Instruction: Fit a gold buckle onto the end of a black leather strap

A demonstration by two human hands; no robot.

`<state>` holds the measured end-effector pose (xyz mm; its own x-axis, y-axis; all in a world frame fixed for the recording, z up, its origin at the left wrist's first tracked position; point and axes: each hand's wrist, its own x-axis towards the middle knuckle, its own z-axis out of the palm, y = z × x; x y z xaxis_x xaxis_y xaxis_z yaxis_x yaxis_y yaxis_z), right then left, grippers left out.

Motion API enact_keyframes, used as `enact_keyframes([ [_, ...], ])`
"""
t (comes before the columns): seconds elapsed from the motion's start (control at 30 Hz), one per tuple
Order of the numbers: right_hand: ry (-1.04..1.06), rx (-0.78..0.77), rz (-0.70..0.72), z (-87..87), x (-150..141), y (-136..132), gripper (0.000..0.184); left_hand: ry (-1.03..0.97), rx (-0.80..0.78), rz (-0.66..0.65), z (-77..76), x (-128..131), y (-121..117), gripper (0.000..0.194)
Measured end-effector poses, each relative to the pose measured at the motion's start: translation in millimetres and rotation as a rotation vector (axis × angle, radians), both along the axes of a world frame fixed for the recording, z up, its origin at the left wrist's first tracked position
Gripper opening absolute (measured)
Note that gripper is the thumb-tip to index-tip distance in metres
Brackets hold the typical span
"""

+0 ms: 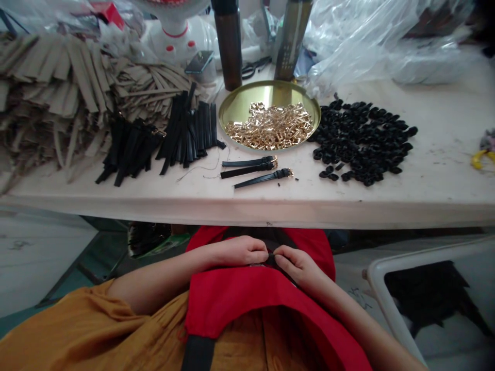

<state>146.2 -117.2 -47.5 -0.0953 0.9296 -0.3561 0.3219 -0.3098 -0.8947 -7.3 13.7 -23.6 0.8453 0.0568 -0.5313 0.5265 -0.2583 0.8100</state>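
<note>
My left hand (pixel 242 251) and my right hand (pixel 296 264) meet in my lap, below the table edge, over a red cloth (pixel 232 299). Both pinch a small dark piece (pixel 271 255) between their fingertips; it is too small to tell exactly what it is. On the table above lie three finished black straps with gold buckles (pixel 255 170). Behind them stands a gold round tray (pixel 240 103) heaped with gold buckles (pixel 270 126). A pile of black loops (pixel 363 139) lies right of the tray, and loose black straps (pixel 170 136) lie left of it.
Tan strips (pixel 58 87) are stacked at the table's left. Two dark cylinders (pixel 230 44) and clear plastic bags (pixel 367 41) stand at the back. A yellow tool (pixel 481 157) lies at the far right edge. A white bin (pixel 390 268) sits low on the right.
</note>
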Motion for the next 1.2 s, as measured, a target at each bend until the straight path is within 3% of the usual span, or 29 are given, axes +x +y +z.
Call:
enact_keyframes([
  [0.23, -0.171, 0.137, 0.142, 1.0, -5, -9, 0.019, 0.046, -0.023, 0.012, -1.8, -3, -14, 0.022],
  [0.37, -0.057, 0.082, 0.042, -4.8, -7, -10, 0.02, 0.048, 0.071, 0.013, 2.8, -4, -17, 0.023],
  [0.57, 0.257, -0.148, -0.13, -9.6, -11, -12, 0.026, -0.009, 0.097, 0.026, 10.6, -14, -21, 0.023],
  [0.73, 0.319, -0.172, -0.164, -15.0, -18, -16, 0.031, -0.046, 0.16, 0.047, 6.6, -20, -31, 0.024],
  [0.9, 0.336, -0.162, -0.205, -23.1, -22, -23, 0.032, 0.006, 0.374, 0.054, 1.5, -18, -42, 0.025],
  [1.03, 0.199, -0.045, -0.131, -13.9, -18, -26, 0.027, -0.015, 0.364, 0.018, 8.3, -19, -42, 0.025],
  [1.2, -0.049, 0.107, 0.076, -3.6, -14, -25, 0.022, 0.011, 0.446, -0.036, 16.7, -23, -41, 0.028],
])
